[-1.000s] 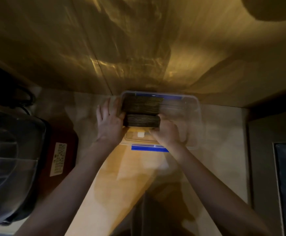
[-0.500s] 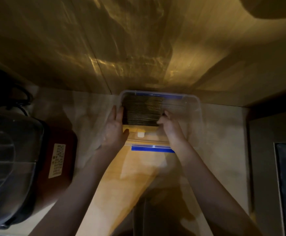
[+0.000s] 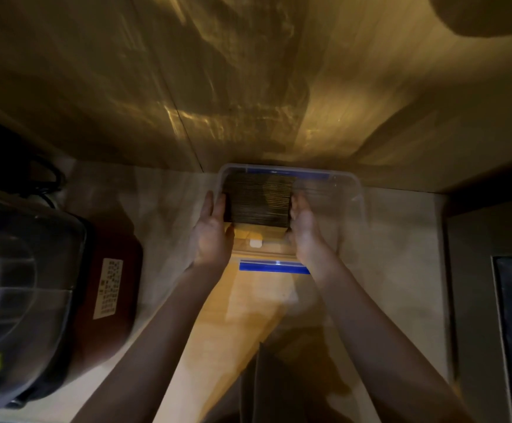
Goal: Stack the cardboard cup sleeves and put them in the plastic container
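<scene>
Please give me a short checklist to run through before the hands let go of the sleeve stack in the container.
1. Stack of sleeves inside the plastic container: ok, it sits in the left part, against the far wall.
2. Stack squared up: ok, the edges look even from above.
3. Left hand and right hand placement: ok, palms flank the stack's left and right sides.
4. Stack resting on the container floor: cannot tell, its underside is hidden.
5. Room left for more sleeves: ok, the container's right part looks empty.
6. Loose sleeves left on the counter: cannot tell, the light is dim and none stand out.
</scene>
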Demonstrator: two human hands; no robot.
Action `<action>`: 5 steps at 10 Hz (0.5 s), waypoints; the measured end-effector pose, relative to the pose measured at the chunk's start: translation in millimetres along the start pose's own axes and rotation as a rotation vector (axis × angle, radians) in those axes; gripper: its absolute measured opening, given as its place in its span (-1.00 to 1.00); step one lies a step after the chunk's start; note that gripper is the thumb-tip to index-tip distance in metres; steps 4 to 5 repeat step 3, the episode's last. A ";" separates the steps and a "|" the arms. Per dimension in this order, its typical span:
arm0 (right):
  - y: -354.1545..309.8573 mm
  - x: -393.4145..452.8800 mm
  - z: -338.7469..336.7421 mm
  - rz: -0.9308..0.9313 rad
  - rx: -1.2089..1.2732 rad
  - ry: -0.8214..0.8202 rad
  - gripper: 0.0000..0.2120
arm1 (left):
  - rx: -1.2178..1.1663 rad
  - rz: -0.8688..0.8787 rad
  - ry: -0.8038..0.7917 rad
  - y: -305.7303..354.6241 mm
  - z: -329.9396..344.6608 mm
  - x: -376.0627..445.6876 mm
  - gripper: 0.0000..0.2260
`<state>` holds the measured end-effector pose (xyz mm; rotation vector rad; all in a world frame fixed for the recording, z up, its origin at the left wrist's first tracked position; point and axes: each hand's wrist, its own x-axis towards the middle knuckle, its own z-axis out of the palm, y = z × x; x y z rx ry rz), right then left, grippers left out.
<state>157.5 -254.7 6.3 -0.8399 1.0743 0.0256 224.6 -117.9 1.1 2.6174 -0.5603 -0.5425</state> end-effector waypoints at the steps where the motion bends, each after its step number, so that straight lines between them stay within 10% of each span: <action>1: -10.7 -7.0 -5.2 -0.045 -0.013 0.034 -0.53 | 0.002 0.005 -0.034 -1.5 -1.7 0.8 -0.38; 5: -25.1 -25.4 -25.8 -0.169 -0.215 0.026 -0.63 | 0.029 -0.024 -0.148 0.5 -14.3 1.1 -0.37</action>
